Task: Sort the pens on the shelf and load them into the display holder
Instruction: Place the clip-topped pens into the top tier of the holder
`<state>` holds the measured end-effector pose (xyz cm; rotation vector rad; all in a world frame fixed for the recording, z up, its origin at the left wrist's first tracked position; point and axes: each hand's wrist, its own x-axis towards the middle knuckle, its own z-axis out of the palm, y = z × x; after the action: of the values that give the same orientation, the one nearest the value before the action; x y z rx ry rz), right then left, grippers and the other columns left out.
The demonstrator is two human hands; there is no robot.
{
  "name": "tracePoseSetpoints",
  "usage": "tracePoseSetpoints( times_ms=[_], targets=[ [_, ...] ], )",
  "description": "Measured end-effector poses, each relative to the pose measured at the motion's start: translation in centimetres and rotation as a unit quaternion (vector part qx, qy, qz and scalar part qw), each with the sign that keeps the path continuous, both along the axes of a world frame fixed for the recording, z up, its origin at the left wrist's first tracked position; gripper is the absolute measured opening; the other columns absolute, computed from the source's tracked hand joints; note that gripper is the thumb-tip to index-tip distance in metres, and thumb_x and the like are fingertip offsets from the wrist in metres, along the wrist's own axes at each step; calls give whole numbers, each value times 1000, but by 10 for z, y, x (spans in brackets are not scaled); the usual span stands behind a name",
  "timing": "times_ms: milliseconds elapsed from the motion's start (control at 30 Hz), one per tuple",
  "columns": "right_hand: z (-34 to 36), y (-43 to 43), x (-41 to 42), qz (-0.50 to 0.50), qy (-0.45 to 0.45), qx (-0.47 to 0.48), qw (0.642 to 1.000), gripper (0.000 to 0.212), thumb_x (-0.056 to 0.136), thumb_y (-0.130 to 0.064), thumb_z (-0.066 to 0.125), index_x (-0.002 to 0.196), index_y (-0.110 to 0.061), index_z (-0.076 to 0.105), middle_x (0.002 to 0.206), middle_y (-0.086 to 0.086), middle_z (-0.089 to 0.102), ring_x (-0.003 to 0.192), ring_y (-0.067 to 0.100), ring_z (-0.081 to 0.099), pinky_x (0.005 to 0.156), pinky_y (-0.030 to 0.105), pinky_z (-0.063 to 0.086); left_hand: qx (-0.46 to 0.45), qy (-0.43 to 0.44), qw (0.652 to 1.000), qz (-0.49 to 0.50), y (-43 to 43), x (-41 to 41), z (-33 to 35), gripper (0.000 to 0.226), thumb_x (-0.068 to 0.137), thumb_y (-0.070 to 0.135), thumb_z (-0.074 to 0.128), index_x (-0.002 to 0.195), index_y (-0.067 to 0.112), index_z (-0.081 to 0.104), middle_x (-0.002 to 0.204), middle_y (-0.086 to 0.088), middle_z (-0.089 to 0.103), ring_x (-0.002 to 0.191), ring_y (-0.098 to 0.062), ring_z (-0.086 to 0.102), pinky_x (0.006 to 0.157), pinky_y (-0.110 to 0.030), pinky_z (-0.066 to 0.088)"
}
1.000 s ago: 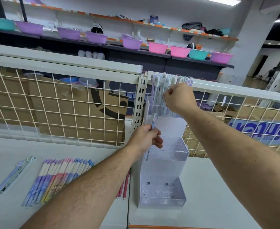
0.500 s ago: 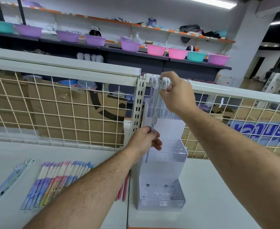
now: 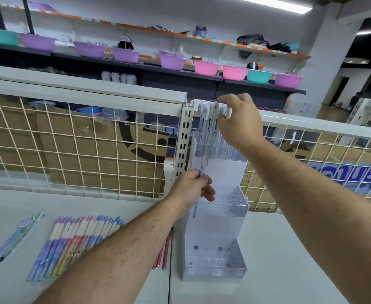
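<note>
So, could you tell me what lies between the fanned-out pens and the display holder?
In the head view, pink pens lie there, partly under the left forearm.

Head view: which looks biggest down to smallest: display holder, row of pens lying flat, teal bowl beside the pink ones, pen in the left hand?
1. display holder
2. row of pens
3. teal bowl and pen in the left hand: unsure; the bowl is distant, the pen half hidden.

Right hand (image 3: 240, 122) climbed (a little); fingers now pinch bunched pen caps (image 3: 208, 109).
</note>
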<state>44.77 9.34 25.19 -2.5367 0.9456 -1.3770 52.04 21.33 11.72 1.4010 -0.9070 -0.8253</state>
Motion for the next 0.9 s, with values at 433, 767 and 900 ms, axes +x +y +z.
tracePoseSetpoints(
  times_ms=[433, 767, 900],
  targets=[
    [20, -4, 17, 8, 0, 16, 1000, 12, 95, -26, 67, 103, -27, 76, 114, -5, 55, 95, 15, 59, 80, 39, 56, -7, 19, 1000, -11, -1, 3, -1, 22, 104, 13, 44, 95, 5, 62, 75, -10, 73, 69, -26, 72, 76, -32, 55],
    [18, -1, 11, 0, 20, -12, 1000, 18, 95, -27, 66, 109, -23, 76, 112, -5, 56, 89, 12, 53, 74, 32, 47, -12, 20, 1000, -16, -1, 3, -2, 22, 104, 12, 43, 93, 4, 61, 72, -8, 72, 66, -25, 71, 73, -33, 55],
    [-5, 15, -4, 0, -28, -1, 1000, 12, 94, -29, 63, 99, -21, 71, 96, -8, 60, 81, 12, 57, 71, 33, 50, -18, 25, 999, -21, -1, 2, -1, 23, 104, 13, 43, 92, 4, 61, 72, -11, 72, 66, -27, 70, 72, -32, 54]
  ],
)
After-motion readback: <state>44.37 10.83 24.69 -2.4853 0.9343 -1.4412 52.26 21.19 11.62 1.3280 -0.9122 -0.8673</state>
